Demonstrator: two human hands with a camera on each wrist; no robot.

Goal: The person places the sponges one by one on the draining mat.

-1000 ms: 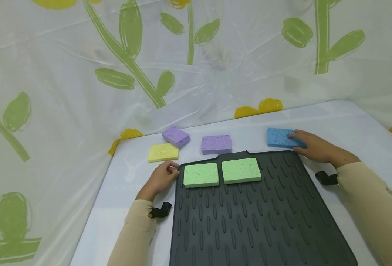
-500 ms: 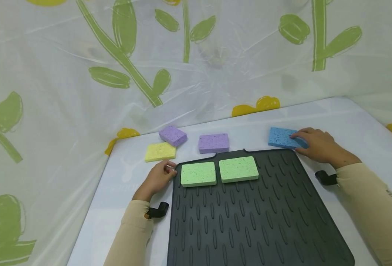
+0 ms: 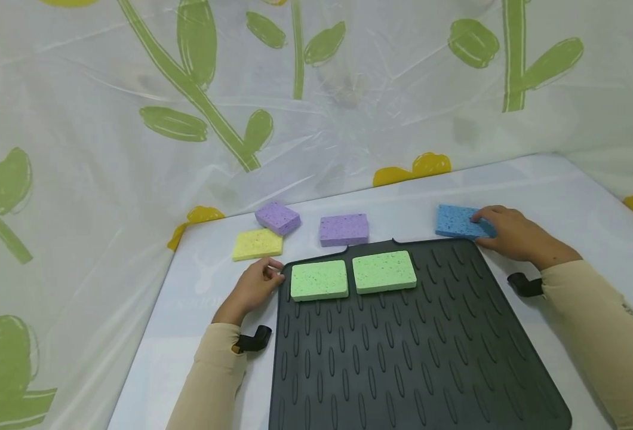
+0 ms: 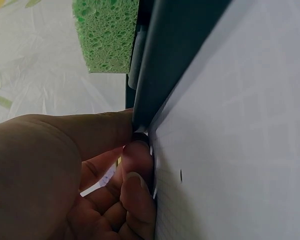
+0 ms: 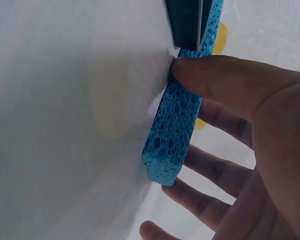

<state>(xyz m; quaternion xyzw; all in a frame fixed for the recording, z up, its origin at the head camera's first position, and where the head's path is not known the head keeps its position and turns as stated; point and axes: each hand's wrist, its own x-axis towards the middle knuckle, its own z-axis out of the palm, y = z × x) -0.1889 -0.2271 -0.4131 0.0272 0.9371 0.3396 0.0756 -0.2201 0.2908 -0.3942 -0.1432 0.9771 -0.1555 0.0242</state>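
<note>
Two hands grip: the left hand (image 3: 252, 291) the black tray (image 3: 429, 358) at its far-left corner, the right hand (image 3: 518, 237) the blue sponge (image 3: 455, 220) just beyond the far-right corner, apparently a grasp next needing steady lifting.

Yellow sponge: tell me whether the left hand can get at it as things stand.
Probably yes: the yellow sponge lies just beyond the left hand, with nothing seen between them. A purple sponge crowds only its far side. The hand would likely have to leave the black mat first.
</note>
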